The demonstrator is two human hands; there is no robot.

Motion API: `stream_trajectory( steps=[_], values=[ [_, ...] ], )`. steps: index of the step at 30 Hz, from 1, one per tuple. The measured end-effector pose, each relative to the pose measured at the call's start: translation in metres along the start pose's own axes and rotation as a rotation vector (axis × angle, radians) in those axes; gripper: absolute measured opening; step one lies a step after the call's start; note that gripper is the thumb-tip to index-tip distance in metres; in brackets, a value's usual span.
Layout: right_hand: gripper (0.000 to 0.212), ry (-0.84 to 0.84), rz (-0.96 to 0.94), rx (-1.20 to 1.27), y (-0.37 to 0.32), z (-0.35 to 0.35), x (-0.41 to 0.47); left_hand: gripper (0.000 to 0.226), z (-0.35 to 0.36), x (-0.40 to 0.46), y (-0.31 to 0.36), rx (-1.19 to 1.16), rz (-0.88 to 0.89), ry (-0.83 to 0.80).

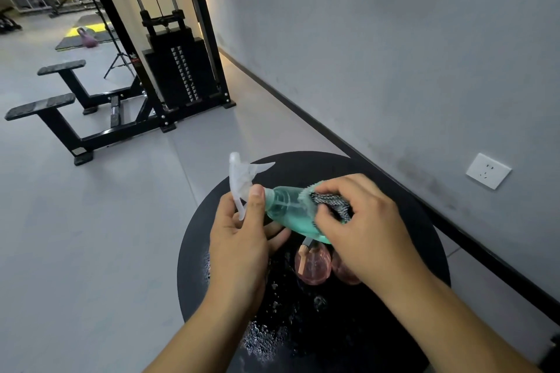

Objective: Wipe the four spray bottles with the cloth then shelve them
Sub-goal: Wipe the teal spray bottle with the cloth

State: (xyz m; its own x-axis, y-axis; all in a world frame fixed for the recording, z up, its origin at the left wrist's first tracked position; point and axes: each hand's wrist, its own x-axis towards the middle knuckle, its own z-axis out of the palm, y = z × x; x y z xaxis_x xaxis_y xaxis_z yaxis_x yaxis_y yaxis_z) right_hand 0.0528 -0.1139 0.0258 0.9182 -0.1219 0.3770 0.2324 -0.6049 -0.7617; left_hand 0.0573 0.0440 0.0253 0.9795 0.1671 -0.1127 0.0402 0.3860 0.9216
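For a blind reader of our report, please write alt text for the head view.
Over a round black table, the left hand holds a tilted green spray bottle by its neck while the right hand rubs it with a cloth. Two pink bottles stand below, near water drops.

**One head camera, looking forward and down**

There is only one view, so no part of the scene is shared with a second camera. The camera sits on the person's head and looks forward and steeply down on the round black worktop [394, 178], which fills the lower middle of the picture. It is close: both forearms enter from the bottom edge, and the hands are near the centre, above the worktop. The lens is wide-angle, so the grey wall [378, 39] on the right leans and its baseboard runs diagonally. Farther off, at upper left, the floor [91, 236] and a weight machine [178, 69] are seen.
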Motion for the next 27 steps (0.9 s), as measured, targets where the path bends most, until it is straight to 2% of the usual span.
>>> stream_trajectory(
  steps=[4, 6, 8, 10, 15, 17, 22, 27],
  values=[
    [0.021, 0.001, 0.031, -0.014, 0.004, -0.001, -0.001, 0.025, -0.001, 0.000, 0.002, 0.015, -0.001, 0.037],
    [0.022, -0.021, -0.041, 0.027, -0.002, 0.003, -0.005, 0.026, 0.000, 0.000, -0.001, 0.016, -0.024, 0.044],
    [0.024, -0.047, -0.144, -0.031, -0.006, 0.006, -0.008, 0.027, 0.000, 0.000, -0.001, 0.009, -0.036, 0.048],
    [0.025, -0.061, -0.169, -0.058, -0.004, 0.006, -0.006, 0.024, 0.000, 0.002, 0.001, 0.005, -0.036, 0.064],
    [0.021, -0.006, 0.074, -0.059, 0.011, -0.002, 0.001, 0.018, -0.004, 0.004, 0.003, 0.025, -0.025, 0.101],
    [0.021, 0.013, 0.080, -0.047, 0.011, 0.000, 0.000, 0.019, -0.003, 0.003, 0.001, 0.032, -0.033, 0.106],
    [0.026, -0.074, -0.099, 0.001, -0.001, 0.005, -0.008, 0.019, -0.003, 0.004, 0.000, 0.017, -0.053, 0.105],
    [0.025, 0.029, 0.109, 0.000, 0.014, -0.004, 0.003, 0.016, -0.005, 0.007, 0.006, 0.009, -0.032, 0.125]
  ],
)
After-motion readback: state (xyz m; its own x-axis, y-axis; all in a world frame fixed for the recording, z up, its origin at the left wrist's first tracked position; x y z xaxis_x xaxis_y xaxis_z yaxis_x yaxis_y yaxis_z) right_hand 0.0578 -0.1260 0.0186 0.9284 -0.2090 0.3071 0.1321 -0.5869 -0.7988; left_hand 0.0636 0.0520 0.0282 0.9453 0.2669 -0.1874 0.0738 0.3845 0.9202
